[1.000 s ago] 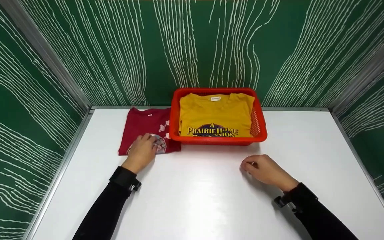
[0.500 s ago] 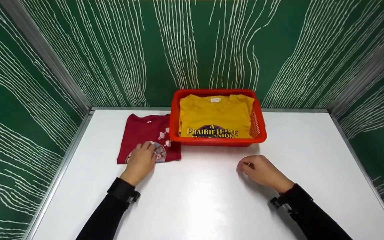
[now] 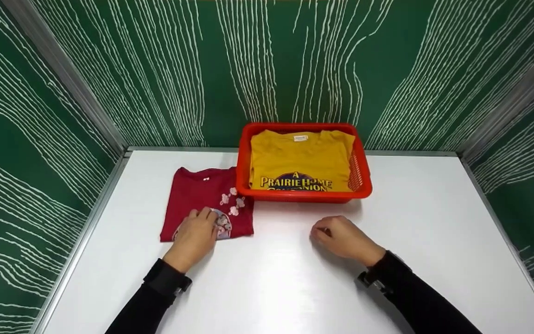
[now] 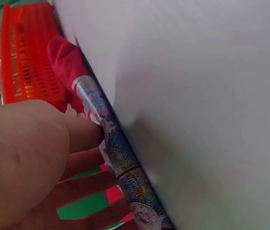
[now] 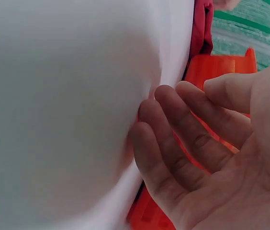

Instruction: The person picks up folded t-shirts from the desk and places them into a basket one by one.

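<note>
A folded dark red T-shirt [image 3: 186, 195] with pink flowers and a round picture print lies on the white table at the left. My left hand [image 3: 193, 241] rests on its near part, fingers lying over the print. In the left wrist view, the fingers [image 4: 87, 184] reach across the shirt's printed fold [image 4: 120, 148]. My right hand [image 3: 345, 239] holds nothing; it hovers low over the table in front of the basket, fingers loosely bent. The right wrist view shows its fingers [image 5: 173, 139] near the table surface with nothing in the palm.
A red plastic basket [image 3: 304, 196] stands at the back middle, holding a folded yellow T-shirt [image 3: 299, 157] with printed lettering. Its left side overlaps the red shirt's edge in the head view. Green panels with white lines [image 3: 155, 69] enclose the table [image 3: 267, 287] at the back and sides.
My left hand has drawn the red T-shirt toward me, so its collar now sits farther from the back wall. The right hand has shifted left. The basket stays put.
</note>
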`<state>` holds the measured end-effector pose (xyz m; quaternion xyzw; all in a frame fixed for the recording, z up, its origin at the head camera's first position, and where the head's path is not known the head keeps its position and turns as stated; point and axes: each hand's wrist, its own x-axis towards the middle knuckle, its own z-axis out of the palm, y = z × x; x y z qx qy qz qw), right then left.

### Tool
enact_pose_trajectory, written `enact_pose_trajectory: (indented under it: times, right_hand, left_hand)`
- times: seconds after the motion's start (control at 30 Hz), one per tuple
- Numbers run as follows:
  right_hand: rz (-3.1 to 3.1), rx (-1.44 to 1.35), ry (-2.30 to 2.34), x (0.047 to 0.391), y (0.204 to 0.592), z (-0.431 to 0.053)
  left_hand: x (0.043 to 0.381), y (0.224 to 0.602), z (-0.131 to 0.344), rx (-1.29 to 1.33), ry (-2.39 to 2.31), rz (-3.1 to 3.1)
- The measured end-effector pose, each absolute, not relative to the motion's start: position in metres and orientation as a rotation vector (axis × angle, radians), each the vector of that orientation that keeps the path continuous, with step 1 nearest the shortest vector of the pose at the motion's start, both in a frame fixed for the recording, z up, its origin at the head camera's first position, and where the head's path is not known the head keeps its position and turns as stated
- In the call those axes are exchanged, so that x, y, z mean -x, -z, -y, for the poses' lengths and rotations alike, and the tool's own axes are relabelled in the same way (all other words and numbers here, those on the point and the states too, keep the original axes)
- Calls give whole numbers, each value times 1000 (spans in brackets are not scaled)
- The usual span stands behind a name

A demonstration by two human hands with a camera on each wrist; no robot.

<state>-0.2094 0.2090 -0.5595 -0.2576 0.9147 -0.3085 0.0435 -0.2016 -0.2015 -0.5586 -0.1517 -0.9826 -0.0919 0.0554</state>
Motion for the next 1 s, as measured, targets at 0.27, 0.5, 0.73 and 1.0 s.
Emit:
enact_pose_trajectory:
  times: [0.27,0.5,0.73,1.0]
  right_hand:
    - [-2735,1043,844,210,546,-142]
    - [-2671,1197,718,219,540,-77]
    - [-2592,1093,512,220,557,-57]
    - [-2649,1139,403,207,551,-62]
  left_hand:
    - [218,543,219,488,485,3037]
    - [256,539,249,303,426,2931]
    - [269,550,264,177,318,3054]
    - [255,550,257,214,298,3054]
